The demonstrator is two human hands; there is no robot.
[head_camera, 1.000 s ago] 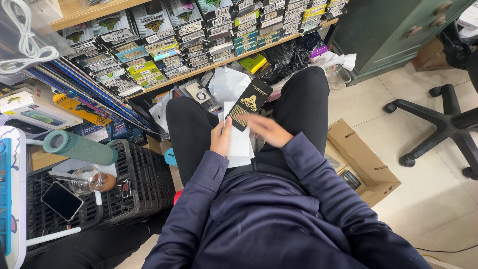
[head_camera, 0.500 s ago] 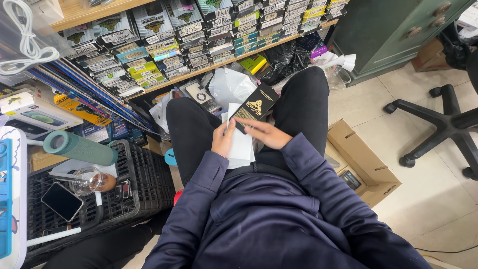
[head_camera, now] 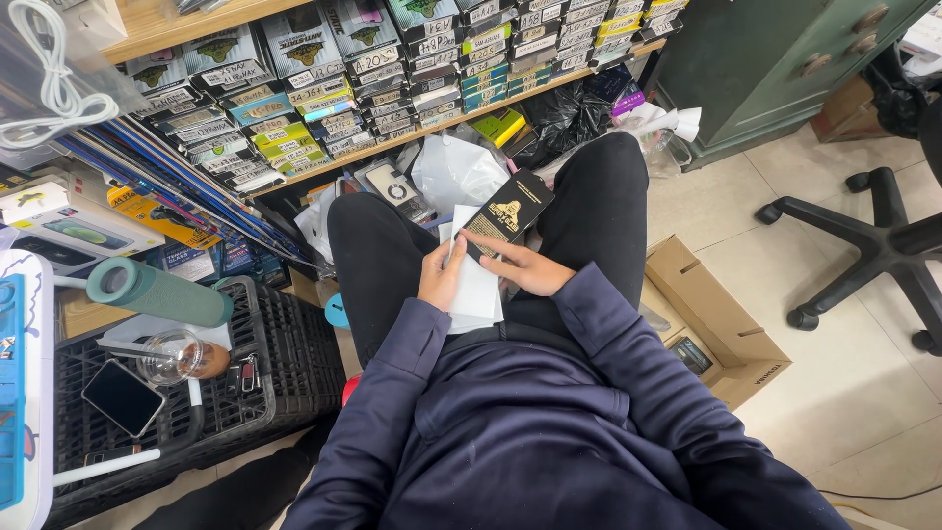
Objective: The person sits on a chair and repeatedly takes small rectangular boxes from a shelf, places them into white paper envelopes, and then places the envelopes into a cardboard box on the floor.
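Observation:
I sit with black trousers and a dark blue jacket, both hands over my lap. My left hand point(head_camera: 442, 278) holds a stack of white flat packets point(head_camera: 475, 285) against my thigh. My right hand point(head_camera: 525, 268) grips the lower end of a slim black box with a gold emblem point(head_camera: 509, 213), which tilts up and away over the white stack. The two hands sit close together, fingers touching the packets.
Shelves of small labelled boxes point(head_camera: 324, 88) fill the wall ahead. A black crate point(head_camera: 285, 363) at my left bears a phone point(head_camera: 122, 397), a glass point(head_camera: 177, 355) and a green cylinder point(head_camera: 157, 291). An open cardboard box point(head_camera: 711, 324) and an office chair base point(head_camera: 873, 255) stand on the right.
The black box has shifted slightly up and right over the white stack, tilting further. Both hands stay in my lap.

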